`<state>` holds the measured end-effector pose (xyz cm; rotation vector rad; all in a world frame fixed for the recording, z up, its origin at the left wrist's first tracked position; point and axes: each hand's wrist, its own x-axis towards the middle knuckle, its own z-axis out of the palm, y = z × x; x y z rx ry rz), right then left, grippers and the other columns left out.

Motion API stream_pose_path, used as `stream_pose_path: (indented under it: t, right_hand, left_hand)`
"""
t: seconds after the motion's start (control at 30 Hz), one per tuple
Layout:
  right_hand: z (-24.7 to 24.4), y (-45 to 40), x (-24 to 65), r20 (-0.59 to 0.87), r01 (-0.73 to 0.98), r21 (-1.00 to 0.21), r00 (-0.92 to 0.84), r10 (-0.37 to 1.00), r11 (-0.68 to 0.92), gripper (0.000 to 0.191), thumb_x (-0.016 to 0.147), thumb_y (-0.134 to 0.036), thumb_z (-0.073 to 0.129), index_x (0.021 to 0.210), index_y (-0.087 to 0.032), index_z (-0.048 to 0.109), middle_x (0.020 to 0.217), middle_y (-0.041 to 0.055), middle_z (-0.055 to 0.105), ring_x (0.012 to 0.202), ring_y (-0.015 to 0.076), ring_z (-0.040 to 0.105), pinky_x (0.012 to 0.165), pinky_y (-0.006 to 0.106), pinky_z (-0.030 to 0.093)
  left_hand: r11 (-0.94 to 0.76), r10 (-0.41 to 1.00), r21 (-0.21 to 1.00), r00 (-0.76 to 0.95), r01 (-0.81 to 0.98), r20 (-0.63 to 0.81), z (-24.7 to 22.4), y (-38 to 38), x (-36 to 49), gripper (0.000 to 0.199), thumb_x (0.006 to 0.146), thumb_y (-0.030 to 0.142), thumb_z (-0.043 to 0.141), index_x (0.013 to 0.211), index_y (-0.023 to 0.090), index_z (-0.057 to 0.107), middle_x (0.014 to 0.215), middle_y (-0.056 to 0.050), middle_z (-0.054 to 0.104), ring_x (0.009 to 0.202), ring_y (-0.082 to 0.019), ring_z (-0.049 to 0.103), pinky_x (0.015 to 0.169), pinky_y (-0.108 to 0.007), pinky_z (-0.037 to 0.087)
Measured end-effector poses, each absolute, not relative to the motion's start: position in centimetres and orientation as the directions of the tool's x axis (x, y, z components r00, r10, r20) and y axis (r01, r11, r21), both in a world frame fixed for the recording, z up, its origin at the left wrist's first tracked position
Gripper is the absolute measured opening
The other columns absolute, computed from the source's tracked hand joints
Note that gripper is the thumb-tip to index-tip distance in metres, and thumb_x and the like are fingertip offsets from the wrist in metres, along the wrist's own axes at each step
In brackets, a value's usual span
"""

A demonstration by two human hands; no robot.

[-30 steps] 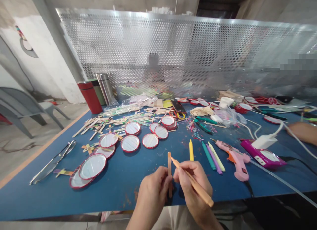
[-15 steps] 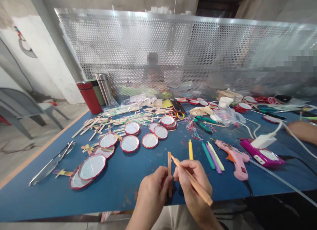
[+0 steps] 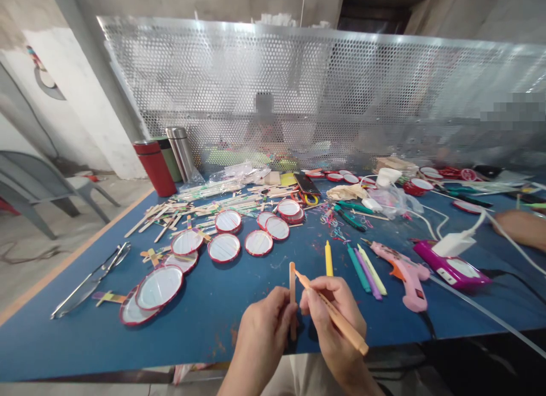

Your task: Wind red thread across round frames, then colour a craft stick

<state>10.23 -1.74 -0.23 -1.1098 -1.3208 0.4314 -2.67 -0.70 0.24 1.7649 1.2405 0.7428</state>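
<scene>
At the near side of the blue table, my left hand (image 3: 265,322) pinches a popsicle stick (image 3: 292,276) upright between thumb and fingers. The stick is orange-tinted along its face. My right hand (image 3: 335,310) is closed around an orange marker (image 3: 344,326), its tip at the stick's upper right edge. Just beyond my right hand lies a yellow marker (image 3: 328,258). To its right rest a teal marker (image 3: 359,268), a purple marker (image 3: 368,273) and a pale green marker (image 3: 372,269).
Round red-rimmed lids (image 3: 224,247) lie left of centre, with loose sticks (image 3: 205,205) behind. Eyeglasses (image 3: 91,282) lie at far left. A pink glue gun (image 3: 403,273) and purple power strip (image 3: 452,265) sit right. Bottles (image 3: 156,168) stand at the back; another person's hand (image 3: 520,226) shows at far right.
Almost nothing differs. Both hands keep their hold on the stick and the orange marker; the marker tip has shifted very slightly, and the whole view is a little shifted.
</scene>
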Motion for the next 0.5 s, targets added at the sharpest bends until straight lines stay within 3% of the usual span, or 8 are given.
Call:
stream_pose_path:
  t: [0.5]
  right_hand:
    - [-0.1,-1.87,10.23,0.542,0.32,-0.825,0.211,0.814,0.466,0.002,0.09,-0.022,0.054,0.087,-0.023,0.054,0.063,-0.0052,0.058,0.052,0.0078,0.056,0.049,0.015,0.047]
  left_hand:
    - [-0.175,0.939,0.876,0.343,0.45,0.012,0.27,-0.65,-2.7,0.024,0.093,0.031,0.037,0.085,0.019,0.056,0.057,0.003,0.059,0.046,-0.009,0.05,0.051,-0.017,0.038]
